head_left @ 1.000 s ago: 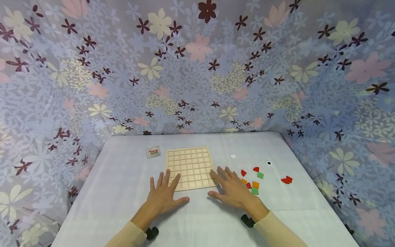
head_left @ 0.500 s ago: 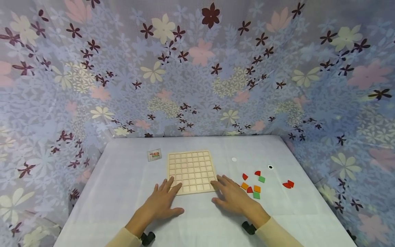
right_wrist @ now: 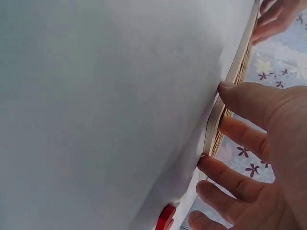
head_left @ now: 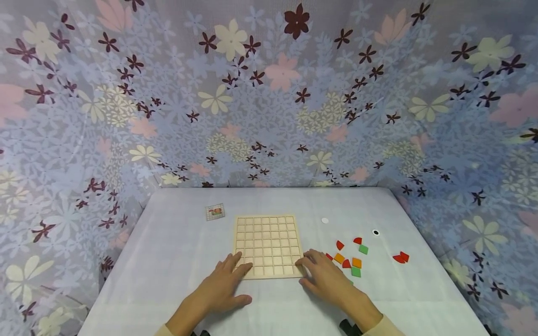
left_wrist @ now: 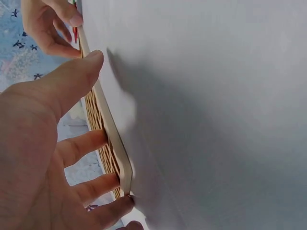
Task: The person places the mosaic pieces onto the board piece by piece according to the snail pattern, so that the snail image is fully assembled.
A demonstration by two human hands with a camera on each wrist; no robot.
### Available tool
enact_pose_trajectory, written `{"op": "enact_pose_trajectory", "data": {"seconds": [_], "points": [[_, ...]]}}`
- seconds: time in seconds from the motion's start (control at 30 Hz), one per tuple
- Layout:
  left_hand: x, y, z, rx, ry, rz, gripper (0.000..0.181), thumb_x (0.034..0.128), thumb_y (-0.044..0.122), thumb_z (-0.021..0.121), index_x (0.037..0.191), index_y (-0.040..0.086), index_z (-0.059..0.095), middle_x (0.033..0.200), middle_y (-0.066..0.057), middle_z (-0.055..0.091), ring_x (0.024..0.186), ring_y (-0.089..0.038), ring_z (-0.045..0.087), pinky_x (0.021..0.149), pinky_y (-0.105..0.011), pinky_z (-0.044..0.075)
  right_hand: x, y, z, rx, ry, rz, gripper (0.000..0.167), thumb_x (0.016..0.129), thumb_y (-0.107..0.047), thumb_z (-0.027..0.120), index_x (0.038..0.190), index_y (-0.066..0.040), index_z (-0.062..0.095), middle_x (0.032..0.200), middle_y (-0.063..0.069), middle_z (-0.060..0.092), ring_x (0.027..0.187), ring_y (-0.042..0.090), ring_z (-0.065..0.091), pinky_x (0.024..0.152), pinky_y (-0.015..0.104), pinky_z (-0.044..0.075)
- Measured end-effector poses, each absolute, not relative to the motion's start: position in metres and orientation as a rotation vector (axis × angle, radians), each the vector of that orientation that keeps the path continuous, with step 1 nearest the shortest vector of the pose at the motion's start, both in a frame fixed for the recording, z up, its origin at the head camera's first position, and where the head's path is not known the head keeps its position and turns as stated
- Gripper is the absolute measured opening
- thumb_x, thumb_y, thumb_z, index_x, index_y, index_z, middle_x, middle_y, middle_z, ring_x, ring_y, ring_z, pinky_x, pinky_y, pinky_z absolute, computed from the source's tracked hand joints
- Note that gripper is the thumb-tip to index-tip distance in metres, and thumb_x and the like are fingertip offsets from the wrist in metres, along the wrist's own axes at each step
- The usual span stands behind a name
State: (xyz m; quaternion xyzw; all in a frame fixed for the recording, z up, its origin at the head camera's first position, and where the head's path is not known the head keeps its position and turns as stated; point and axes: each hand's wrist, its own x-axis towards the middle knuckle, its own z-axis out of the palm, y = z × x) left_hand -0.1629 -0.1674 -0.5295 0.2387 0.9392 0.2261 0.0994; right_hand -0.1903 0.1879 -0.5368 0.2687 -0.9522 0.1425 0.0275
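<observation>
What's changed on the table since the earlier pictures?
The wooden grid board slid closer to the person and turned slightly straighter; the left hand and right hand moved back with it. The picture card, white disc and colored pieces stayed put.

You've got a pale table (head_left: 155,252) with floral fabric (head_left: 269,140) behind it and at both sides. Far side, left of centre: small card (head_left: 215,212), grid lines, reddish picture. Right half: loose red wedges (head_left: 340,245), orange squares (head_left: 357,262), green squares (head_left: 363,249). Farther right, two red pieces (head_left: 404,256) side by side. Beyond your cluster: white disc (head_left: 325,220), black-centred disc (head_left: 376,232), well apart.
</observation>
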Motion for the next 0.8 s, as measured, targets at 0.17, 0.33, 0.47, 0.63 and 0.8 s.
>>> {"op": "enact_pose_trajectory", "data": {"seconds": [0.17,0.33,0.47,0.63,0.8], "points": [[-0.154,-0.164,-0.525,0.684,2.758,0.658,0.088,0.099,0.058,0.089,0.169,0.015,0.058,0.184,-0.03,0.038,0.163,-0.068,0.043,0.107,-0.088,0.054,-0.178,0.194,-0.536,0.864,-2.86,0.406,0.034,0.096,-0.026,0.098,0.123,-0.022,0.077,0.124,-0.001,0.069,0.109,0.018,0.067,0.098,0.043,0.061],[-0.142,-0.163,-0.523,0.735,2.773,0.622,0.082,0.099,0.056,0.089,0.166,0.016,0.062,0.176,-0.028,0.046,0.156,-0.058,0.055,0.094,-0.076,0.065,-0.168,0.199,-0.537,0.889,-2.849,0.444,0.034,0.094,-0.028,0.099,0.118,-0.026,0.076,0.12,-0.007,0.064,0.108,0.014,0.063,0.093,0.04,0.059],[-0.136,-0.163,-0.525,0.776,2.794,0.636,0.076,0.0995,0.052,0.09,0.161,0.014,0.066,0.17,-0.026,0.05,0.154,-0.054,0.057,0.091,-0.07,0.068,-0.165,0.203,-0.537,0.897,-2.869,0.456,0.032,0.094,-0.03,0.099,0.118,-0.028,0.077,0.123,-0.008,0.064,0.119,0.018,0.068,0.102,0.047,0.062],[-0.136,-0.162,-0.526,0.794,2.827,0.653,0.071,0.0993,0.05,0.09,0.156,0.014,0.069,0.164,-0.025,0.053,0.149,-0.052,0.06,0.088,-0.065,0.069,-0.176,0.209,-0.529,0.856,-2.929,0.527,0.025,0.101,-0.035,0.093,0.121,-0.026,0.081,0.125,-0.009,0.071,0.118,0.015,0.07,0.105,0.045,0.063],[-0.136,-0.16,-0.526,0.789,2.843,0.667,0.068,0.0995,0.046,0.092,0.156,0.015,0.07,0.164,-0.024,0.053,0.149,-0.051,0.059,0.088,-0.062,0.07,-0.215,0.223,-0.519,0.636,-2.943,0.673,0.023,0.108,-0.028,0.086,0.127,-0.016,0.084,0.122,-0.001,0.08,0.107,0.018,0.076,0.093,0.042,0.065]]}}
